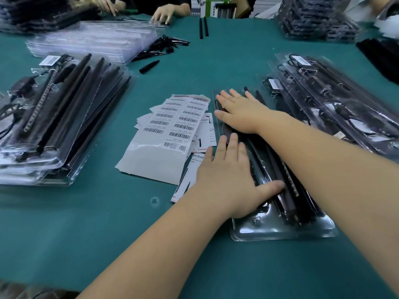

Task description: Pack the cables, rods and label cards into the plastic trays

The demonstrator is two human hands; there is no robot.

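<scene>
A clear plastic tray (280,231) lies on the green table in front of me, with black rods (289,203) and an LED strip inside. My left hand (228,180) presses flat on the tray's near half, fingers straight, thumb against the rods. My right hand (239,111) lies flat on the far end of the same tray, fingers spread. To the left of the tray lies a loose pile of label cards and barcode sheets (172,130).
Stacks of filled trays sit at the left (54,117) and right (336,104). Empty clear trays (92,39) and loose black rods (159,48) lie at the back. Another person's hands (162,12) work at the far edge.
</scene>
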